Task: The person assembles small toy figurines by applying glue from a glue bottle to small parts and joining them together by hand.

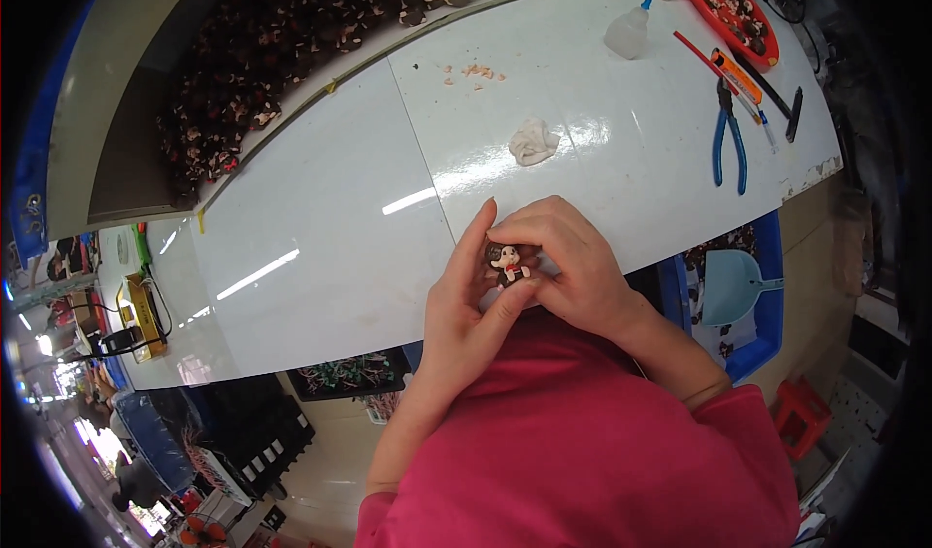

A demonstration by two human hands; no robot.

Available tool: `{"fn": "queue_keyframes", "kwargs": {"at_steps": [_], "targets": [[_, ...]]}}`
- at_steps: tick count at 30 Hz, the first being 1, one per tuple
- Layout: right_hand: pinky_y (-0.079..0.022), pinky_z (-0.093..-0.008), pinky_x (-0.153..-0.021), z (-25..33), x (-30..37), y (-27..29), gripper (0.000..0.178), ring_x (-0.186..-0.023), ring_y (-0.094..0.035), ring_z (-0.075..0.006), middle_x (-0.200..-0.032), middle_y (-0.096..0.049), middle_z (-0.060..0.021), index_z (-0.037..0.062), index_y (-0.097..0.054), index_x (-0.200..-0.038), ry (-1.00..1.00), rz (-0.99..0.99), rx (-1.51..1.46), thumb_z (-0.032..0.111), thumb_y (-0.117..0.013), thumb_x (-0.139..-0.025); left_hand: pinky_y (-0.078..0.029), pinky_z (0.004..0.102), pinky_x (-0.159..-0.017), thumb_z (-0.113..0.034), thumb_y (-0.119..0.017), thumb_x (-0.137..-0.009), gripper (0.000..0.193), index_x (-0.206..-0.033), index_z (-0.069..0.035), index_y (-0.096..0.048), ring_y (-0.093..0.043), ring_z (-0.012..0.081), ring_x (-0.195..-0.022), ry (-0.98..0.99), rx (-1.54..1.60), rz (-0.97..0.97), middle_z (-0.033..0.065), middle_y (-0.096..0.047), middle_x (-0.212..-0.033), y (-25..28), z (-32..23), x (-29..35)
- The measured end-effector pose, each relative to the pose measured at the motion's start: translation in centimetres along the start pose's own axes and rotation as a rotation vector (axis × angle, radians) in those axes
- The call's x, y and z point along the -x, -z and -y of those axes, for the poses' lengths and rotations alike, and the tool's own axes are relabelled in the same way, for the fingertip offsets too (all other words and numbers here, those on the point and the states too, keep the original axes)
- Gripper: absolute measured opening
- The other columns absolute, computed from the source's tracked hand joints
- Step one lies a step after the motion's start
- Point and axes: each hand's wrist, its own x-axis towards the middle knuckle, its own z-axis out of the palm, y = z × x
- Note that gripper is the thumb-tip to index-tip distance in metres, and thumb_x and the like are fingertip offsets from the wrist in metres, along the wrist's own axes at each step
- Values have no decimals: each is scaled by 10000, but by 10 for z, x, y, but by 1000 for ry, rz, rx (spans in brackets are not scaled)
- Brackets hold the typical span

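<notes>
Both my hands are wrapped round a small toy figurine (509, 265) at the near edge of the white table. It has dark brown hair or head, a cream face and a bit of red at its chest. My left hand (468, 305) cups it from the left, the thumb pressed against its lower part. From the right, my right hand (581, 266) closes over it, fingers curled across its top. The fingers hide its back and sides. Beyond the hands lies a crumpled whitish lump (533, 142), with small peach-coloured pieces (476, 71) scattered farther back.
A bin (282, 63) heaped with dark brown figurines lines the far left. Blue-handled pliers (728, 145), pens, an orange packet (736, 74), a squeeze bottle (628, 33) and a red tray (767, 53) of parts are at right. Below them is a blue crate (772, 305) with a dustpan (730, 291).
</notes>
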Motion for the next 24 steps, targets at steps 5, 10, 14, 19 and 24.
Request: {"fn": "queue_keyframes", "kwargs": {"at_steps": [5, 10, 14, 19, 24], "targets": [[-496, -321, -700, -7, 1, 1, 380, -829, -576, -226, -903, -595, -49, 60, -574, -984, 40, -54, -12, -98, -642, -645, -478, 278, -899, 0, -600, -868, 641, -1420, 2, -274, -567, 161, -1060, 75, 57, -17, 124, -546, -1179, -6, 1, -2], [-491, -321, -701, -14, 3, 4, 376, -822, -576, -225, -884, -592, -43, 66, -577, -968, 58, -68, -21, -89, -654, -634, -475, 271, -893, -4, -600, -871, 622, -1411, 9, -291, -562, 147, -1044, 108, 81, -26, 112, -546, -1170, -10, 2, -4], [-488, -316, -699, -15, 4, 8, 370, -820, -575, -227, -880, -588, -42, 67, -577, -962, 45, -68, -26, -84, -656, -634, -472, 271, -895, -12, -602, -873, 594, -1395, 18, -318, -559, 138, -1028, 110, 95, -21, 100, -544, -1165, -14, 1, -8], [-480, -340, -706, -15, 0, 5, 367, -827, -571, -251, -897, -591, -64, 53, -583, -982, 80, -42, -41, -73, -648, -644, -478, 277, -888, -27, -619, -864, 581, -1377, 15, -350, -562, 145, -1038, 100, 39, -38, 116, -537, -1195, -7, 0, -6], [-465, -377, -760, -7, 2, -6, 303, -856, -568, -309, -949, -593, -140, 31, -595, -1046, 88, 49, 17, 173, -635, -781, -506, 286, -824, -106, -634, -852, 545, -1333, 15, -407, -602, 165, -983, -80, -133, -67, 151, -590, -1120, 8, 2, 5]]}}
